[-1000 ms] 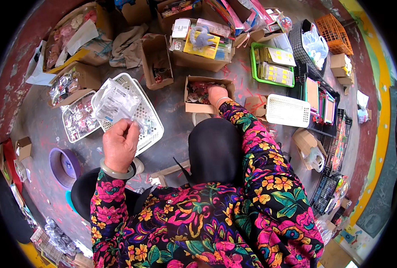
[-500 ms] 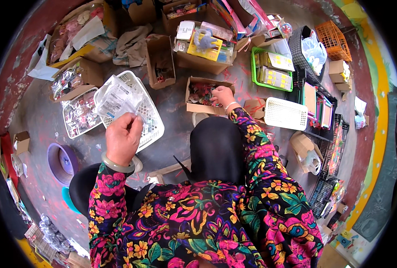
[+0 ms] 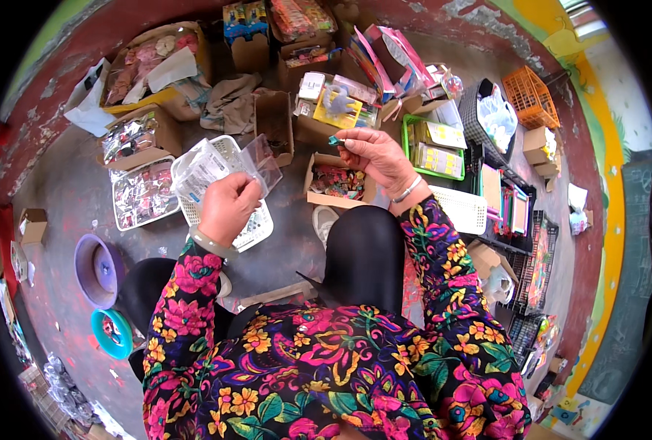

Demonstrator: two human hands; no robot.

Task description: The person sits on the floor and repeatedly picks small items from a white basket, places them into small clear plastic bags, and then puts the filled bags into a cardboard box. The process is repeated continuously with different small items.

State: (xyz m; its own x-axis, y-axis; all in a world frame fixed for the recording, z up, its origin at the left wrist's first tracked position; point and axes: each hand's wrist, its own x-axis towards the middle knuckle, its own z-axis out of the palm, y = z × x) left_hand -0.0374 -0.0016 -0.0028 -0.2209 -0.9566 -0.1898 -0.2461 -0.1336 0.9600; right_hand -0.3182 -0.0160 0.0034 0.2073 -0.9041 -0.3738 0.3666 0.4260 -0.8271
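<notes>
My left hand (image 3: 229, 207) is closed on a clear plastic bag (image 3: 262, 163) that hangs out beyond its fingers, over the white basket (image 3: 258, 233). Pinched between the thumb and fingertips of my right hand (image 3: 381, 158) is a small dark green piece (image 3: 334, 140); its exact kind is too small to make out. Something reddish shows under the curled fingers of that hand. Just below it stands a cardboard box (image 3: 340, 200) of small mixed coloured pieces. A printed clear packet (image 3: 210, 170) lies on the white basket behind my left hand.
Left of the basket, a white tray (image 3: 144, 193) holds many small wrapped packets. A purple basin (image 3: 98, 271) and a turquoise bowl (image 3: 111, 334) stand at the left. Rightward are a green basket (image 3: 434, 174) of cards and a white perforated tray (image 3: 458, 209). Cardboard boxes line the back.
My right hand has come up out of the cardboard box with a small green piece. My left hand has shifted right, and the clear bag now extends to its right.
</notes>
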